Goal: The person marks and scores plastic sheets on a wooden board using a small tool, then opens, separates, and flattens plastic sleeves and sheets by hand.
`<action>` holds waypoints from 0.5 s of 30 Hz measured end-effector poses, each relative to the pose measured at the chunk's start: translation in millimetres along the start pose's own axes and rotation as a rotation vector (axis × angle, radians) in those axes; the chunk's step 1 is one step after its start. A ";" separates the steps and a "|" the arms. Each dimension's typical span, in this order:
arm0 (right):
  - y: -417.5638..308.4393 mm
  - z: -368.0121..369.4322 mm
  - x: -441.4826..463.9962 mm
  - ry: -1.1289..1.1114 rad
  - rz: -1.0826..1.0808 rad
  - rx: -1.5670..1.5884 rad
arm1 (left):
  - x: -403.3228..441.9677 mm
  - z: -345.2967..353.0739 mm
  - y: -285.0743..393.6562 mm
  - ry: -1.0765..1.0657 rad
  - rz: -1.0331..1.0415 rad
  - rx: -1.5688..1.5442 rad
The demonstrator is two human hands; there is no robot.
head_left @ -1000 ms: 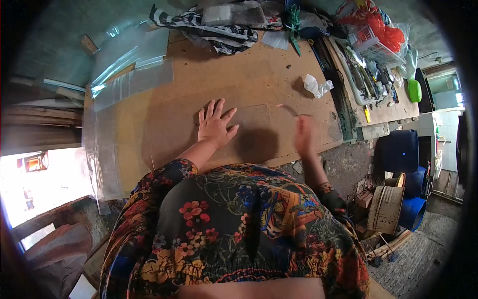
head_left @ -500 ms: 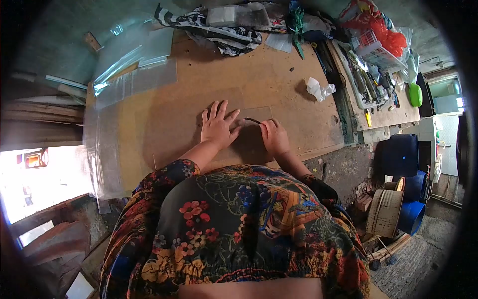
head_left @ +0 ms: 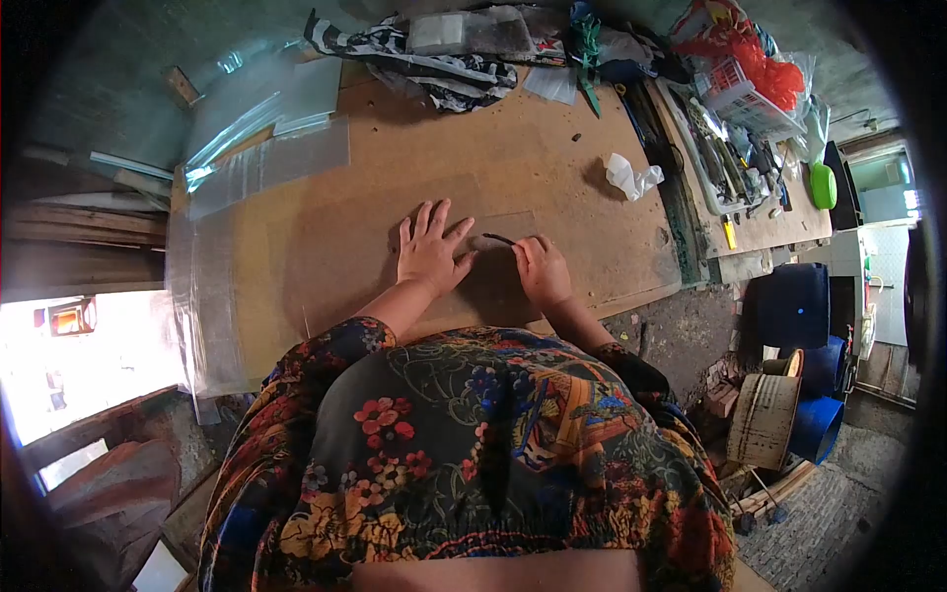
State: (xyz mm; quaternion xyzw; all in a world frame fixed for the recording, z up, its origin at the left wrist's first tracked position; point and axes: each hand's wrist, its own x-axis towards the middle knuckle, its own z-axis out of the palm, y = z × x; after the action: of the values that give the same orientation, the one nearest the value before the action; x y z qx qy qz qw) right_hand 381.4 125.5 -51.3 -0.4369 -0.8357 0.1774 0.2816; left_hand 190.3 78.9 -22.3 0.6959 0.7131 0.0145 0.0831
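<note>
My left hand (head_left: 431, 254) lies flat with fingers spread on a thin clear plastic sheet (head_left: 513, 223) on the wooden tabletop. Just to its right, my right hand (head_left: 543, 272) pinches a thin dark curved tool (head_left: 498, 238). The tool's free end points left toward my left thumb, close to the sheet's surface. Its exact kind is too small to make out, and the end inside my fingers is hidden.
Clear sheets (head_left: 268, 166) lie at the table's far left. A crumpled white tissue (head_left: 631, 178) rests at right, near a tray of tools (head_left: 725, 163). Striped plastic bags (head_left: 434, 64) line the back. Blue barrels (head_left: 789, 308) stand on the floor at right.
</note>
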 end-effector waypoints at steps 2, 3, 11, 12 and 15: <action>3.4 -1.2 0.3 0.180 -0.024 0.069 | 0.0 0.3 -0.5 0.003 0.002 0.009; 7.3 -2.3 -0.5 0.182 -0.024 0.070 | -0.1 0.7 -0.5 0.019 0.011 0.000; 92.9 -43.2 -19.9 0.771 0.574 0.582 | -0.9 13.5 -3.3 0.122 0.042 -0.052; 101.3 -45.8 -23.5 0.863 0.541 0.537 | -1.9 12.7 -2.6 0.166 0.050 -0.001; 124.9 -43.8 -38.5 0.825 0.397 0.124 | -6.6 1.6 1.4 0.181 0.149 0.104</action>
State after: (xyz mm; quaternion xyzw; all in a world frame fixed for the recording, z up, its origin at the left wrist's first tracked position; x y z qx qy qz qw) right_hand 505.3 165.2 -97.2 -0.6050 -0.5416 0.0889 0.5768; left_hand 192.0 72.3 -23.0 0.7461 0.6640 0.0464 -0.0191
